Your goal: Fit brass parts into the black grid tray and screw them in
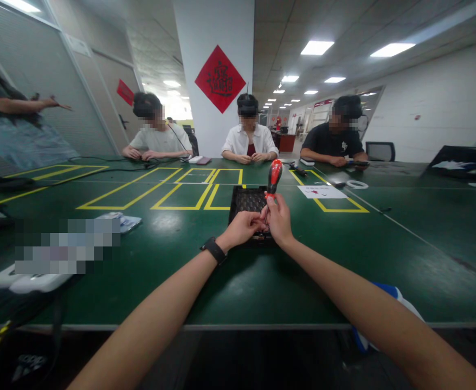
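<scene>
My right hand (279,218) is closed around the lower part of a red and black screwdriver (273,179), which stands upright with its handle pointing up. My left hand (243,227) is pinched shut right beside it, at the screwdriver's hidden tip, over the near edge of a black tray (248,199). What the left fingers pinch is too small to make out. A black watch sits on my left wrist.
The green table (181,260) carries yellow taped rectangles (173,189). Three people sit at the far side, and another person's arm shows at far left. A white sheet (321,191), a white ring (357,184) and white devices at near left lie on the table.
</scene>
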The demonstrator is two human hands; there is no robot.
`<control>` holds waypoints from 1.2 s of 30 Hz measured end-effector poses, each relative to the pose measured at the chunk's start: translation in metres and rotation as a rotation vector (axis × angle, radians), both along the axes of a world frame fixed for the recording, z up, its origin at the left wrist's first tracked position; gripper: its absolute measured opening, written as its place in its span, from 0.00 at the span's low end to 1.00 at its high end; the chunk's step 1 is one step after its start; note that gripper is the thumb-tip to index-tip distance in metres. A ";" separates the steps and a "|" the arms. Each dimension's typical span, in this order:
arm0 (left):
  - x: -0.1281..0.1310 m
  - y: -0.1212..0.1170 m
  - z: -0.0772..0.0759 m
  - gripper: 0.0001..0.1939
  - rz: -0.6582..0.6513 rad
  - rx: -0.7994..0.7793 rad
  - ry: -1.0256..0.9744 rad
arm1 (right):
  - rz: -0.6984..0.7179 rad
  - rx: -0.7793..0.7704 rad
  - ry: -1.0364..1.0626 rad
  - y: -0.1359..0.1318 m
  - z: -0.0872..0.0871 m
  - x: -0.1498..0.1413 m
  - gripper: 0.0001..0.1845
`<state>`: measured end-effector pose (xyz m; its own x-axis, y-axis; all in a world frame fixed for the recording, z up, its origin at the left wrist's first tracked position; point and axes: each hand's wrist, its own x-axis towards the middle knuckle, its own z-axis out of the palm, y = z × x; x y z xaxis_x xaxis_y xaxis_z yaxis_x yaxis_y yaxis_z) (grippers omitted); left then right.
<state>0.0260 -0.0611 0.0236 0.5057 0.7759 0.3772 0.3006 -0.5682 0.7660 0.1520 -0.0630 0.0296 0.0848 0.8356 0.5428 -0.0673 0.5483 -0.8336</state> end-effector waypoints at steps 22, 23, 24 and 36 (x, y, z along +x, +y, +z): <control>0.002 -0.006 0.002 0.12 0.170 0.289 0.218 | 0.015 0.039 0.035 -0.004 0.004 -0.001 0.16; 0.003 -0.010 0.005 0.13 0.189 0.358 0.248 | 0.033 0.051 0.038 -0.006 0.008 -0.001 0.16; 0.005 -0.014 0.007 0.13 0.207 0.427 0.275 | 0.054 0.063 0.035 -0.008 0.013 -0.001 0.16; -0.064 0.024 0.014 0.24 1.062 0.220 0.482 | -0.458 -0.100 0.050 0.052 -0.001 0.048 0.18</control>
<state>-0.0381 -0.0376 0.0375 -0.2261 0.8347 0.5021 0.9316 0.0347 0.3617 0.1999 -0.0108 0.0283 0.4809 0.7538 0.4477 0.1214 0.4485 -0.8855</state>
